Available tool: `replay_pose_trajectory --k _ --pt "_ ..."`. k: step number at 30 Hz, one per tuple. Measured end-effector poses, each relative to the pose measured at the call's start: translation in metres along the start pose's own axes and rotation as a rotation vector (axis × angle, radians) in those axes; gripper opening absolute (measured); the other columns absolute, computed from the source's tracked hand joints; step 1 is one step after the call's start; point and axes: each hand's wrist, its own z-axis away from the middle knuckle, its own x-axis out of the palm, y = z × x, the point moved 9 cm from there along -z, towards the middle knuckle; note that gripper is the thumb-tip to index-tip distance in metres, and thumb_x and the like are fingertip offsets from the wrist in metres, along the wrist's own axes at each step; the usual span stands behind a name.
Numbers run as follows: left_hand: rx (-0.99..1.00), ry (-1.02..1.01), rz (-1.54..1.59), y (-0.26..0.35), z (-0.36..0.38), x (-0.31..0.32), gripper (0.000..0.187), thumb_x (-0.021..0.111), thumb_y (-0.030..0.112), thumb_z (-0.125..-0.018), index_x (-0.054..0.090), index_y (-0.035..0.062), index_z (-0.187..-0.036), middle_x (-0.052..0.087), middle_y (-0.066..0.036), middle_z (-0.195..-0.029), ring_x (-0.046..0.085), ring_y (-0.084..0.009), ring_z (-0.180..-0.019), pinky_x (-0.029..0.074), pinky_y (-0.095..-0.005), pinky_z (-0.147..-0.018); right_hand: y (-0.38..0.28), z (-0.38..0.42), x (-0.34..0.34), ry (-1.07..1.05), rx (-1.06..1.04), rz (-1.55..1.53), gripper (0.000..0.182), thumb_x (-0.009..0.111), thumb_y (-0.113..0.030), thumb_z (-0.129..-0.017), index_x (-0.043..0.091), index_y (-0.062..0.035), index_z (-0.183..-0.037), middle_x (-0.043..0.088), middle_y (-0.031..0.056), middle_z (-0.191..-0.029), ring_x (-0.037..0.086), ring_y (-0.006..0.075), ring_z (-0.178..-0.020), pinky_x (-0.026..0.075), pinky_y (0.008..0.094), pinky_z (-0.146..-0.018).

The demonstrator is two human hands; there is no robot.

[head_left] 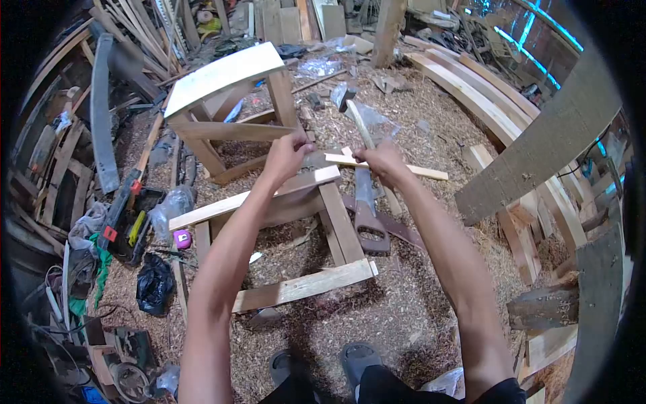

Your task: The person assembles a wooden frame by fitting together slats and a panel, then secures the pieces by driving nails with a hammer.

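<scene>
My right hand [383, 161] is wrapped round the handle of a hammer [361, 124], its head pointing away from me. My left hand [289, 153] is closed, fingertips pinched together, at the end of a slat on a wooden stool-like frame [279, 101] with a pale top; what the fingers hold is hidden. Between my forearms lies a second wooden frame [340, 219], its near rail facing me. Beyond its right side a handsaw [370, 225] rests on the shavings. A thin pale wood strip [427, 173] passes beneath my right hand in this view.
Wood shavings cover the ground. At left are a pink tape measure [182, 238], a black plastic bag [154, 284] and an open toolbox [134, 222]. Long planks [471, 94] lie at the back right, with a wide leaning board [538, 141] nearer. A wooden post [388, 34] stands behind.
</scene>
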Motion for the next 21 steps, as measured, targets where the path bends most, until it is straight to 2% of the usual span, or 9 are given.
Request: replay_pose_trajectory --k 3,5,6,7,9,10,14,19,21 --pt "-0.063 -0.060 -0.066 -0.014 0.003 0.012 0.019 0.065 0.013 -0.083 0.066 -0.0020 -0.094 0.068 -0.017 -0.082 0.064 -0.0210 -0.075 0.048 -0.0340 -0.072 0.031 0.005 0.017 -0.067 0.074 -0.085 0.037 0.075 -0.029 -0.072 0.064 0.0072 -0.070 0.063 0.0136 -0.063 0.061 0.0229 -0.052 0.047 0.0364 -0.050" --pt "-0.129 -0.159 0.009 -0.027 0.008 0.023 0.020 0.066 0.014 -0.083 0.065 -0.0021 -0.095 0.068 -0.018 -0.083 0.065 -0.0207 -0.079 0.048 -0.0334 -0.074 0.041 0.007 0.031 -0.128 0.090 -0.068 0.037 0.075 -0.031 -0.075 0.065 0.0049 -0.070 0.062 0.0109 -0.060 0.059 0.0199 -0.049 0.047 0.0345 -0.048" --pt "-0.133 -0.174 0.022 -0.028 0.011 0.026 0.019 0.065 0.016 -0.085 0.063 -0.0003 -0.094 0.067 -0.013 -0.081 0.061 -0.0172 -0.077 0.046 -0.0342 -0.073 0.038 0.008 0.037 -0.146 0.068 -0.173 0.037 0.074 -0.030 -0.078 0.065 0.0048 -0.070 0.061 0.0095 -0.059 0.058 0.0168 -0.048 0.046 0.0323 -0.045" --pt "-0.147 -0.185 0.019 -0.030 0.014 0.029 0.019 0.065 0.016 -0.085 0.063 -0.0003 -0.094 0.067 -0.013 -0.081 0.061 -0.0172 -0.077 0.046 -0.0342 -0.073 0.037 0.011 0.036 -0.154 0.065 -0.188 0.035 0.072 -0.026 -0.079 0.064 0.0067 -0.072 0.061 0.0088 -0.060 0.058 0.0152 -0.047 0.045 0.0288 -0.041" --pt "-0.092 -0.213 -0.025 -0.026 0.017 0.034 0.021 0.066 0.018 -0.084 0.063 -0.0003 -0.094 0.067 -0.012 -0.083 0.061 -0.0171 -0.079 0.047 -0.0346 -0.075 0.039 0.011 0.044 -0.182 0.088 -0.292 0.034 0.071 -0.026 -0.080 0.065 0.0076 -0.076 0.062 0.0087 -0.062 0.057 0.0149 -0.046 0.046 0.0281 -0.041" --pt "-0.089 -0.212 -0.101 -0.026 0.019 0.034 0.022 0.067 0.019 -0.084 0.063 -0.0007 -0.094 0.067 -0.012 -0.083 0.062 -0.0171 -0.082 0.047 -0.0345 -0.076 0.038 0.012 0.046 -0.190 0.097 -0.290 0.033 0.070 -0.025 -0.082 0.065 0.0083 -0.082 0.063 0.0101 -0.066 0.059 0.0156 -0.048 0.049 0.0278 -0.042" --pt "-0.095 -0.204 -0.047 -0.028 0.020 0.035 0.022 0.067 0.018 -0.084 0.063 -0.0009 -0.094 0.068 -0.013 -0.084 0.062 -0.0167 -0.082 0.047 -0.0334 -0.076 0.034 0.015 0.060 -0.255 0.104 -0.399 0.035 0.071 -0.020 -0.082 0.062 0.0129 -0.088 0.066 0.0146 -0.073 0.065 0.0185 -0.056 0.052 0.0284 -0.044" --pt "-0.051 -0.182 0.033 -0.028 0.024 0.040 0.022 0.068 0.017 -0.083 0.064 -0.0012 -0.093 0.068 -0.012 -0.083 0.062 -0.0150 -0.077 0.048 -0.0315 -0.073 0.029 0.018 0.063 -0.265 0.103 -0.385 0.032 0.071 -0.012 -0.080 0.059 0.0173 -0.087 0.065 0.0182 -0.076 0.065 0.0210 -0.057 0.054 0.0272 -0.044" --pt "-0.008 -0.144 0.005 -0.021 0.029 0.039 0.021 0.068 0.017 -0.083 0.065 -0.0009 -0.093 0.068 -0.012 -0.082 0.062 -0.0155 -0.075 0.048 -0.0317 -0.071 0.030 0.017 0.067 -0.302 0.132 -0.334 0.029 0.069 -0.011 -0.082 0.061 0.0137 -0.094 0.066 0.0149 -0.083 0.066 0.0185 -0.066 0.058 0.0243 -0.052"
